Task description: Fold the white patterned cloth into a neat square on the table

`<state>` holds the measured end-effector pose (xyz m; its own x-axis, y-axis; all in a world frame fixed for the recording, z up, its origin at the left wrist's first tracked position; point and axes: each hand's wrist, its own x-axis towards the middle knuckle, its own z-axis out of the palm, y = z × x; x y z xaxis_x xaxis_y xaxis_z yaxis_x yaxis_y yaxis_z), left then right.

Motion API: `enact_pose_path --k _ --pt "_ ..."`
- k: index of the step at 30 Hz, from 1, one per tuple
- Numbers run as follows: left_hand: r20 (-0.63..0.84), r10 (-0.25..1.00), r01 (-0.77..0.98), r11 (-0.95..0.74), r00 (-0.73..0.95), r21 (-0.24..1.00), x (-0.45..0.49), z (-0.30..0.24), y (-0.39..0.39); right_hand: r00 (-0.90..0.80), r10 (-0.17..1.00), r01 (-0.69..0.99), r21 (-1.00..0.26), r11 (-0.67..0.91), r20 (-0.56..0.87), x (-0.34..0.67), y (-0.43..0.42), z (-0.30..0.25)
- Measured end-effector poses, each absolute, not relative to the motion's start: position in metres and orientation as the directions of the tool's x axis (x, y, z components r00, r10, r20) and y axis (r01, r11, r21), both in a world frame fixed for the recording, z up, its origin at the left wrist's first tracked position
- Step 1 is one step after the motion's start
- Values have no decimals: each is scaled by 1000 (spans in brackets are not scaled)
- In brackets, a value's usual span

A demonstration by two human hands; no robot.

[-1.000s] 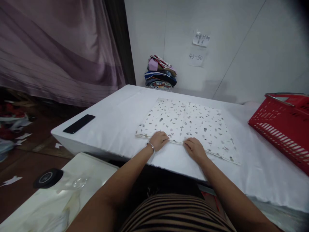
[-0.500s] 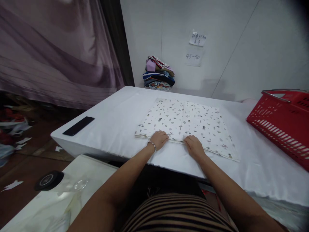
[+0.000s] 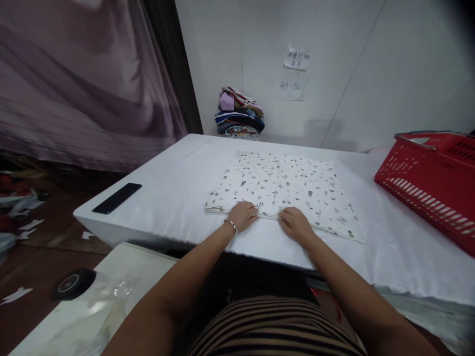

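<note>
Big white cloth-covered table [image 3: 166, 183], folded white printed-fabric rectangle [image 3: 297, 180] flat on it. Left hand [image 3: 242, 216] and right hand [image 3: 296, 225], slightly apart, both pinching its near edge. Probably edge-aligning; next move needs even grip imo.

Left hand [image 3: 243, 216] and right hand [image 3: 297, 226] are holding the six o'clock edge of a printed cloth [image 3: 276, 184] on a white table [image 3: 170, 193], red basket [image 3: 432, 173] is sitting at its three o'clock, black slab [image 3: 117, 198] at nine, fabric pile [image 3: 239, 117] at eleven
</note>
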<state>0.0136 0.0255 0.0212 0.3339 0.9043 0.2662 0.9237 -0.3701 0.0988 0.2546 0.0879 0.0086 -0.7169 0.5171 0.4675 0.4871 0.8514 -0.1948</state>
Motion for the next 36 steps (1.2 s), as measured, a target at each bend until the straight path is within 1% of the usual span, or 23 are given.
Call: enact_pose_path --k 10,13,16,19,22,27,31,34,36 --pt "186 956 966 -244 226 81 21 26 32 -709 541 532 -161 831 452 252 88 11" --pt "212 953 967 -238 215 90 22 27 30 -690 554 552 -157 819 465 251 90 11" --pt "301 935 969 -225 186 103 28 28 25 -672 559 562 -157 812 486 249 91 11" --pt "354 900 955 -292 253 58 40 26 19 -658 559 570 -152 808 504 249 92 10" --pt "309 887 931 -364 344 8 55 22 21 -654 556 572 -146 807 513 248 91 10" --pt "219 928 954 -298 300 -43 71 20 35 -664 549 568 -135 812 507 249 91 9" --pt "174 928 944 -317 328 -87 77 22 42 -670 541 569 -117 814 508 249 91 9" --pt "175 912 928 -357 371 -107 77 23 41 -666 537 571 -110 814 517 249 91 8" --pt "219 897 923 -372 385 -97 75 23 36 -661 539 572 -113 812 522 249 91 8"
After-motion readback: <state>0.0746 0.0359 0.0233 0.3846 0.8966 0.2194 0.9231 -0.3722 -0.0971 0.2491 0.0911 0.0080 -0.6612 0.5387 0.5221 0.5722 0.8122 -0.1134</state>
